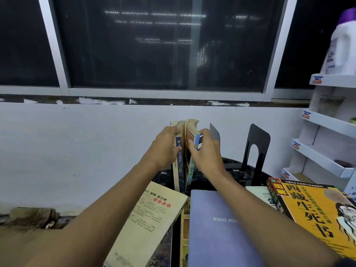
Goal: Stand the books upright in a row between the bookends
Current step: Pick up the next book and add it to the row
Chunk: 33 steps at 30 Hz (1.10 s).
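Two books (189,170) stand upright. The left hand (165,147) fingers (174,131) grasp the dark-spined book (180,164); the right hand (205,151) grips the blue-edged book (196,139).

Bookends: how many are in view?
2. One black bookend stands far right; a grey bookend stands beside the right hand. Another may hide behind the upright books.

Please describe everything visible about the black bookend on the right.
The black bookend looks like thin sheet metal: an upright plate with rounded top corners and an arch-shaped cutout low in the middle. It stands on the dark table, right of the right hand, apart from it. No book touches it.
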Motion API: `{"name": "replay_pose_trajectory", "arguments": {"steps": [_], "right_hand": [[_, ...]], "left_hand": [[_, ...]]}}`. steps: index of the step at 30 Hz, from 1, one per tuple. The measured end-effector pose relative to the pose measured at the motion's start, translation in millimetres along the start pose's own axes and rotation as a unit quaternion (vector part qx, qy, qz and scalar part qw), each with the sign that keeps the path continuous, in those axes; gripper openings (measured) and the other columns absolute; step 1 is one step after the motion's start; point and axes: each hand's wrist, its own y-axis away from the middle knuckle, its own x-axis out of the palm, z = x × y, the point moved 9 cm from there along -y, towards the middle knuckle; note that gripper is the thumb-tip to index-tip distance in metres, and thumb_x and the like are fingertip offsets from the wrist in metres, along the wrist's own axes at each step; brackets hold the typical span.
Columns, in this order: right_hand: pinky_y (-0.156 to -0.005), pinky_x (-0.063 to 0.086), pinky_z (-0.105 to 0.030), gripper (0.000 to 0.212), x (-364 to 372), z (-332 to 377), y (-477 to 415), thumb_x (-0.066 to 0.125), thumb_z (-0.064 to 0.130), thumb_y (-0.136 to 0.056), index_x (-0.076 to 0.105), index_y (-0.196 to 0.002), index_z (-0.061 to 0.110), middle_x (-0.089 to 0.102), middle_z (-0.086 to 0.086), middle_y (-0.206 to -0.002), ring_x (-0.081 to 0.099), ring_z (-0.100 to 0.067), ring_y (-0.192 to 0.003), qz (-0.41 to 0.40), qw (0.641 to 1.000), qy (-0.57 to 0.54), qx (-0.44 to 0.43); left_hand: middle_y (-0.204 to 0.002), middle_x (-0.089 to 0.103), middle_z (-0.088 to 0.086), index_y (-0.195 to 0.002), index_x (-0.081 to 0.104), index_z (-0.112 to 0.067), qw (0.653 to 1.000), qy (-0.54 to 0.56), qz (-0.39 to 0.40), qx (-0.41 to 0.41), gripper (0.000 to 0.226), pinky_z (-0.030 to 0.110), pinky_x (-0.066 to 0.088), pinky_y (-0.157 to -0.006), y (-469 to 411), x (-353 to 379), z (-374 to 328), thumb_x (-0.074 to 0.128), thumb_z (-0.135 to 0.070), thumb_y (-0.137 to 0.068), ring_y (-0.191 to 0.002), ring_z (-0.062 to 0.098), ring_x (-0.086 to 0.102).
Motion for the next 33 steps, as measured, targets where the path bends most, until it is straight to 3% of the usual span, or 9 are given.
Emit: {"name": "replay_pose_trajectory", "arguments": {"steps": [3,5,8,13,18,26,30,33], "right_hand": [[-0.052,0.047,-0.026,0.048,-0.5,0.2,6.1,0.062,0.035,-0.098,0.039,-0.139,0.027,0.060,0.000,-0.080,0.058,-0.014,-0.061,0.031,0.999,-0.030,-0.016],[-0.057,0.050,-0.027,0.055,0.9,-0.9,7.5,0.061,0.038,-0.098,0.034,-0.146,0.036,0.061,0.002,-0.079,0.058,-0.010,-0.060,0.066,0.997,-0.036,-0.023],[-0.064,0.055,-0.031,0.058,1.5,-0.4,8.9,0.062,0.038,-0.098,0.034,-0.149,0.038,0.063,0.001,-0.089,0.062,-0.009,-0.062,0.112,0.992,-0.033,-0.046],[-0.083,0.058,-0.029,0.072,8.8,0.1,11.3,0.063,0.028,-0.099,0.019,-0.152,0.049,0.058,-0.001,-0.131,0.069,-0.007,-0.089,0.214,0.975,-0.032,-0.055],[-0.094,0.056,-0.037,0.081,15.7,1.1,9.8,0.063,0.016,-0.099,0.014,-0.151,0.053,0.051,-0.004,-0.142,0.069,-0.014,-0.102,0.266,0.963,-0.027,-0.042],[-0.091,0.057,-0.033,0.080,20.7,5.0,8.8,0.062,0.012,-0.098,0.018,-0.151,0.053,0.050,-0.005,-0.143,0.068,-0.010,-0.102,0.273,0.960,-0.046,-0.034],[-0.076,0.051,-0.010,0.080,22.3,7.1,9.2,0.062,0.012,-0.099,0.018,-0.152,0.051,0.050,-0.004,-0.144,0.067,-0.005,-0.096,0.276,0.959,-0.047,-0.039],[-0.066,0.048,-0.002,0.079,22.8,9.4,10.1,0.061,0.009,-0.099,0.019,-0.154,0.047,0.051,-0.004,-0.143,0.064,0.004,-0.088,0.278,0.958,-0.057,-0.039]], "left_hand": [[-0.141,0.050,0.007,-0.141,0.047,-0.012,1.000,-0.001,0.001,0.001,0.054,0.041,0.043,-0.108,-0.4,0.6,-0.9,0.070,-0.013,-0.092,-0.128,0.025,0.051],[-0.141,0.050,0.006,-0.141,0.047,-0.012,1.000,0.002,0.000,0.002,0.054,0.040,0.044,-0.108,0.0,0.3,-0.5,0.070,-0.013,-0.092,-0.127,0.024,0.051],[-0.142,0.050,0.007,-0.142,0.047,-0.012,1.000,0.006,-0.001,0.002,0.055,0.039,0.043,-0.109,0.6,-0.1,0.5,0.070,-0.012,-0.092,-0.128,0.024,0.051],[-0.142,0.050,0.008,-0.142,0.047,-0.010,1.000,0.006,0.000,0.011,0.055,0.040,0.042,-0.110,0.6,0.8,-1.2,0.070,-0.010,-0.092,-0.129,0.025,0.051],[-0.141,0.051,0.008,-0.142,0.047,-0.010,1.000,0.004,0.003,0.015,0.055,0.038,0.041,-0.108,-0.7,2.2,-1.6,0.070,-0.010,-0.092,-0.128,0.025,0.051],[-0.136,0.055,0.006,-0.139,0.051,-0.012,1.000,0.023,-0.010,0.016,0.055,0.039,0.045,-0.105,-0.9,1.3,3.0,0.073,-0.010,-0.089,-0.121,0.024,0.055],[-0.129,0.058,0.005,-0.134,0.055,-0.015,0.999,0.031,-0.016,0.019,0.052,0.041,0.049,-0.101,-2.1,-0.3,4.8,0.075,-0.008,-0.087,-0.114,0.023,0.058],[-0.127,0.059,0.005,-0.133,0.056,-0.015,0.999,0.035,-0.020,0.018,0.051,0.040,0.050,-0.099,-1.5,-2.0,4.3,0.075,-0.007,-0.087,-0.111,0.022,0.060]]}}
